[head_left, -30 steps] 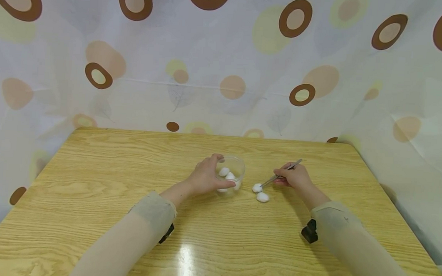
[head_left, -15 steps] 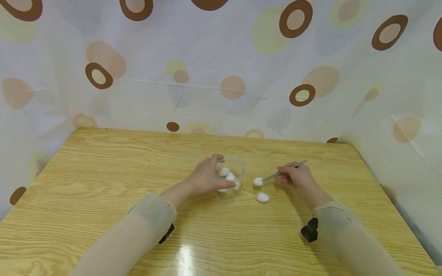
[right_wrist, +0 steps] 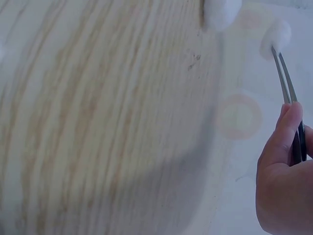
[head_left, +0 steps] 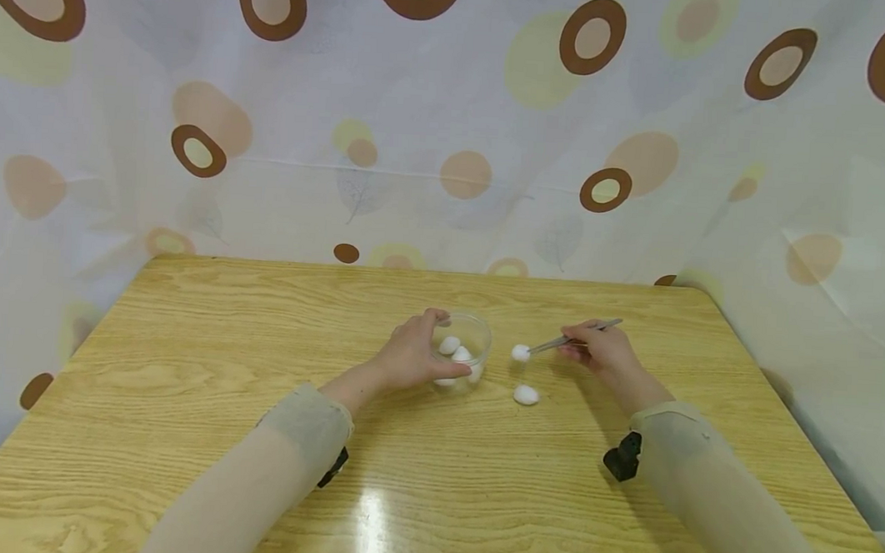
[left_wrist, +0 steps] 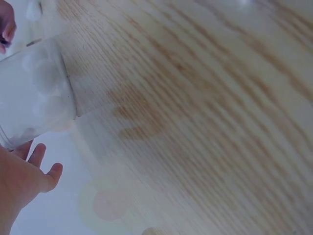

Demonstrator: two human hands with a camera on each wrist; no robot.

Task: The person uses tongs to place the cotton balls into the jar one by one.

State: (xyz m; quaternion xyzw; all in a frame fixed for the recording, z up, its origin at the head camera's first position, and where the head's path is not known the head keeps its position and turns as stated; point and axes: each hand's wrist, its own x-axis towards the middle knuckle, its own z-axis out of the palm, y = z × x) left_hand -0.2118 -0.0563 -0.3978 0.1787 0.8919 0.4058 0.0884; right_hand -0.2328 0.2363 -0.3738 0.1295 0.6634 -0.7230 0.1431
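The balls (head_left: 525, 395) are plain white. The bowl (head_left: 487, 346) is clear and colourless. The tweezers (head_left: 550, 345) are silvery grey, turning almost black toward the held end in the right wrist view. The counter (head_left: 243, 350) is yellow-tan with darker, wavy wood grain and a white streak of glare; both wrist views show it paler, with brown streaks. The curtain (head_left: 415, 83) is whitish, printed with brown rings, peach and pale yellow spots and faint grey leaves. The sleeves (head_left: 228, 491) are pale beige, greyer at the cuffs (head_left: 303, 419).
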